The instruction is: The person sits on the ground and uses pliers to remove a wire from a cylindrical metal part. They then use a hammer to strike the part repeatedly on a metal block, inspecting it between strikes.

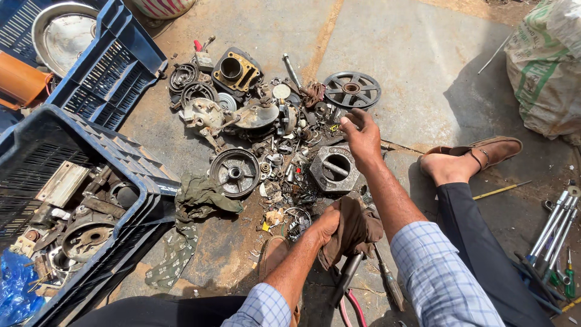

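A brown rag [351, 230] is sitting bunched at 6 o'clock of the scattered metal parts [266, 127], the left hand [327, 224] closing around it, over a dark tool handle [345, 280]. The right hand [362, 136] is hovering at the pile's 3 o'clock edge, fingers loosely curled, holding nothing visible, beside a spoked wheel [351, 90]. Bare concrete [411, 54] is lying open toward 1 o'clock; 2 blue crates [121, 66] are crowding 9 o'clock.

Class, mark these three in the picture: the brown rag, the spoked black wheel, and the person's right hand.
brown rag [350, 230], head view, on its bunched middle fold.
spoked black wheel [351, 89], head view, on its hub.
right hand [362, 134], head view, on the back of the hand.
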